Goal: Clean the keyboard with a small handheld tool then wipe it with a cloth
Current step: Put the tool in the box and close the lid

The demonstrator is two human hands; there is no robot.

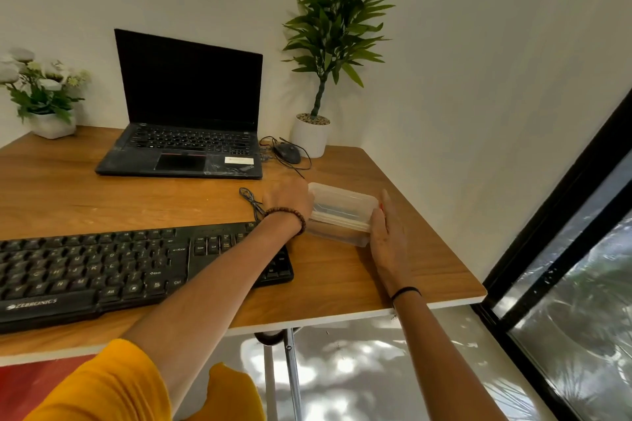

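A black keyboard (102,270) lies at the desk's front left. To its right stands a clear plastic box (342,212) with its lid on; something grey-blue shows dimly inside. My left hand (289,196) reaches over the keyboard's right end and grips the box's left end, its fingertips hidden behind the box. My right hand (390,236) lies flat against the box's right end, fingers straight and thumb at the near corner of the lid. No cloth or cleaning tool is plainly visible.
An open black laptop (184,133) sits at the back of the wooden desk (427,270), with a wired mouse (287,152) and a potted plant (311,137) to its right. A flower pot (51,123) stands at the back left. The keyboard's cable (251,200) curls near my left wrist.
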